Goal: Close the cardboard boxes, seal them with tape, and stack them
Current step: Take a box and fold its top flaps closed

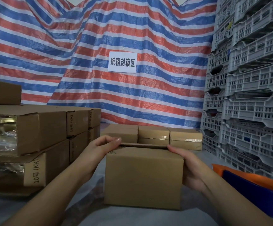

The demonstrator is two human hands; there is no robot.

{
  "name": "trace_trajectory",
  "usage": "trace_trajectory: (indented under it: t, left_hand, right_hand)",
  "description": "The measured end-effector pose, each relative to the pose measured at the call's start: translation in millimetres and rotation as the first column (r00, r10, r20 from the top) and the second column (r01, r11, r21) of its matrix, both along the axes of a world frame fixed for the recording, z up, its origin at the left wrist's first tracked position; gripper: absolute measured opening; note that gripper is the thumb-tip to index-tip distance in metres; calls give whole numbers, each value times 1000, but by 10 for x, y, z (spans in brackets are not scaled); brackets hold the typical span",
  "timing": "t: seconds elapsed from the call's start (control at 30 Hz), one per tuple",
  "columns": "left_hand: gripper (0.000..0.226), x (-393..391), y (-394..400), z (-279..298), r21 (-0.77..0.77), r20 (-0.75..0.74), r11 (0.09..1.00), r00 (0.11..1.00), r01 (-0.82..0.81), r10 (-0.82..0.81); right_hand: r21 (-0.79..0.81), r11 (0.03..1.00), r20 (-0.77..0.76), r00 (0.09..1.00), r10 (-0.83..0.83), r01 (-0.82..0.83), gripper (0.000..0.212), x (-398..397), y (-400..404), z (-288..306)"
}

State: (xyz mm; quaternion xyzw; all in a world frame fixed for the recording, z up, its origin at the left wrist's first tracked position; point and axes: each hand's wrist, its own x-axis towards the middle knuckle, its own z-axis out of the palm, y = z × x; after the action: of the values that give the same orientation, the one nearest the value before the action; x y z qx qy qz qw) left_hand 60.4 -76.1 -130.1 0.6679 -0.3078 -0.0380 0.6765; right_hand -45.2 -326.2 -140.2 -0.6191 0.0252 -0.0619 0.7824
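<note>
Between my two hands sits a cardboard box (143, 178), resting on the grey counter (132, 217) right in front of me. My left hand (100, 147) has its grip curled over the box's top left corner, fingertips hooked onto the far top edge. My right hand (185, 167) wraps the top right corner and right side wall, fingers bent round it, so both grips are closed around this one box. Top flaps look nearly down; a dark slit shows along the far edge between my fingertips, no tape visible on the near face. Just beyond my hands, sealed small boxes (153, 136) stand in a row stacked two high, clear tape showing on the seams. Left of my left hand, larger cartons (39, 128) printed "10号 (KK)" are piled up, some ends open with shiny plastic wrap inside. Right of my right hand, near the frame edge, an orange and blue tape dispenser (253, 188) lies on the counter, apart from the box. Farther right, grey plastic crates (250, 98) are stacked high. Behind everything hangs a red, white and blue striped tarp (100, 46) with a white paper sign (122, 62) in Chinese characters.
</note>
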Motion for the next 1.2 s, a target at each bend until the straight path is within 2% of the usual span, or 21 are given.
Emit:
trace_trajectory:
  t: [0.1, 0.27, 0.33, 0.43, 0.5, 0.57, 0.63, 0.73, 0.83, 0.9, 1.0, 1.13, 1.2]
  left_hand:
    - [25, 13, 2, -25, 22, 14, 999, 999, -32, 32]
    - [19, 72, -8, -55, 17, -1, 997, 998, -69, 69]
    - [18, 74, -7, -52, 24, -9, 997, 997, -71, 71]
    - [18, 58, -1, -45, 24, -18, 997, 997, -80, 80]
    - [18, 44, -6, -47, 19, -21, 996, 996, -83, 83]
    - [19, 42, -12, -49, 17, -25, 997, 996, -80, 81]
    - [19, 46, -12, -48, 18, -22, 997, 997, -76, 77]
    - [19, 63, -7, -38, 51, -12, 995, 997, -82, 83]
    - [16, 49, 26, 84, 181, 30, 980, 997, -81, 77]
    - [16, 0, 27, 272, 353, 127, 924, 986, -147, 108]
    - [31, -159, -130, 566, 549, 375, 781, 923, -297, 87]
    - [60, -472, -535, 721, 685, 579, 653, 785, -322, -220]
    - [78, -547, -679, 676, 793, 544, 523, 749, -312, -379]
  right_hand:
    - [6, 1000, 4, 1000, 10, -10, 54, -21, 3, 3]
    - [-24, 1000, 38, 999, 5, -4, 40, -62, 31, 9]
    - [-84, 995, 130, 991, -46, 57, 40, -60, 60, 51]
    - [-175, 952, 371, 913, -171, 249, 58, -48, 79, 113]
    - [-279, 904, 447, 877, -177, 325, 50, -60, 99, 122]
    - [-371, 862, 440, 883, -163, 344, 29, -54, 80, 100]
    - [-387, 860, 404, 900, -166, 333, 16, -27, 37, 82]
    - [-386, 858, 379, 906, -188, 340, 29, 5, -5, 65]
    - [-380, 857, 361, 909, -209, 348, 30, 2, -6, 52]
    - [-374, 858, 357, 908, -218, 353, 29, -1, 2, 41]
    - [-385, 851, 352, 909, -223, 358, 29, -4, 13, 42]
    - [-384, 858, 346, 915, -209, 342, 23, -12, 17, 63]
    - [-377, 867, 342, 919, -198, 327, 18, -16, 17, 56]
